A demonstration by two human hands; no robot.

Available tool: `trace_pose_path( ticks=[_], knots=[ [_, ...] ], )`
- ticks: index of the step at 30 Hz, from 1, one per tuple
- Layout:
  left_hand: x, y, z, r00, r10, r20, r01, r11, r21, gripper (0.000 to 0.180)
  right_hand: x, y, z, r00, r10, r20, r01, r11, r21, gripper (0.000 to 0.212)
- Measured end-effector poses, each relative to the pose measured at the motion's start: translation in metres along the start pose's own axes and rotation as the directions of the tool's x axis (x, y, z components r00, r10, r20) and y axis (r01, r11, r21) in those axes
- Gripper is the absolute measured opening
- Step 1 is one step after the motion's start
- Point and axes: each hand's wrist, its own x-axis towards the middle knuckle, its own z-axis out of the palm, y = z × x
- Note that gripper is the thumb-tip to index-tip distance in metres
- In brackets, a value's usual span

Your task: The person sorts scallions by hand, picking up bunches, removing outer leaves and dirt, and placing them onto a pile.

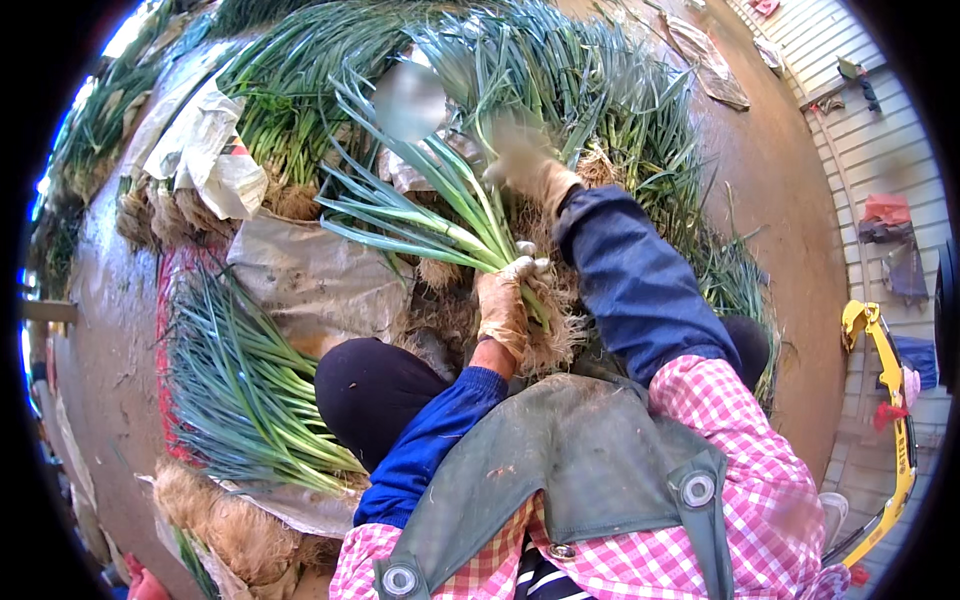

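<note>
My left hand, in a soiled light glove, is closed around a bunch of green onions. Their leaves fan out toward the upper left, and the shaggy roots hang below the fist near my lap. Farther forward, my gloved right hand reaches to the big heap of green onions. A blurry patch covers its fingers, so what they do is hidden. Between my knees lie more roots and dirt. To my left a neat stack of green onions rests with leaves pointing up and left.
A tan sack lies beside my left knee, with a white plastic sack beyond it. Bundled roots sit at lower left. Brown floor runs along the right, next to a pale slatted wall and a yellow curved bar.
</note>
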Motion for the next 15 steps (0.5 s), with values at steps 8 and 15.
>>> trace_pose_path(
  ticks=[8,15],
  knots=[
    [0.001,-0.002,0.010,0.979,-0.085,0.186,0.120,0.975,-0.188,0.028,-0.012,0.060,-0.011,0.977,-0.169,-0.133,0.197,0.462,0.865,0.017],
    [0.008,0.001,-0.014,0.986,-0.074,0.146,0.102,0.975,-0.196,0.029,-0.163,0.022,0.002,0.935,-0.355,-0.023,0.070,0.119,0.990,0.022]
  ],
)
